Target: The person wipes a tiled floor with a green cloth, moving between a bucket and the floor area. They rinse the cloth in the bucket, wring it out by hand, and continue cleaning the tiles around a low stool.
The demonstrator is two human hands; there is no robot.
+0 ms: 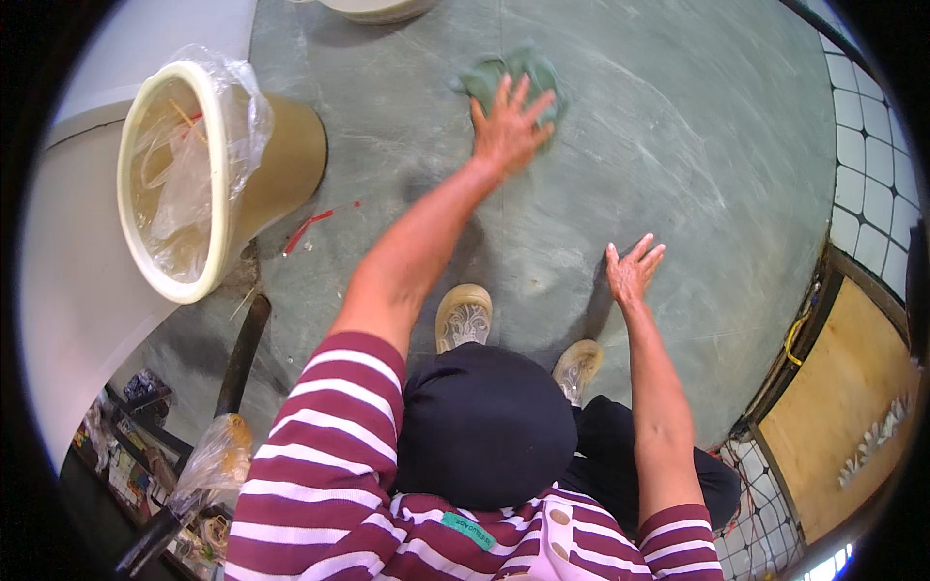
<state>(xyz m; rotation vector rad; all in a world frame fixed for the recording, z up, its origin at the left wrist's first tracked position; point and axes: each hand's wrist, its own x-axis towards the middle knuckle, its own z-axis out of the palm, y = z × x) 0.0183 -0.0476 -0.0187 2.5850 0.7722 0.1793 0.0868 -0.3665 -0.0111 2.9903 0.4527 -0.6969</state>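
A crumpled green cloth (pixel 543 71) lies on the grey floor (pixel 617 167) ahead of me. My left hand (pixel 511 125) rests flat on it, fingers spread, with the arm stretched forward. The cloth's far and side edges show around the fingers; its middle is hidden beneath the hand. My right hand (pixel 633 272) is empty, its fingers apart, over the floor to the right of my knee. Its shadow falls on the floor to its left. Whether its fingertips touch the floor I cannot tell.
A bin (pixel 290 145) with a clear plastic liner and litter stands at left. Red scraps (pixel 309 229) lie beside it. A dark pole (pixel 243 356) and a cluttered shelf (pixel 138 465) are at lower left. A pale basin (pixel 381 9), white tiles (pixel 861 152) and a wooden panel (pixel 835 378) border the floor.
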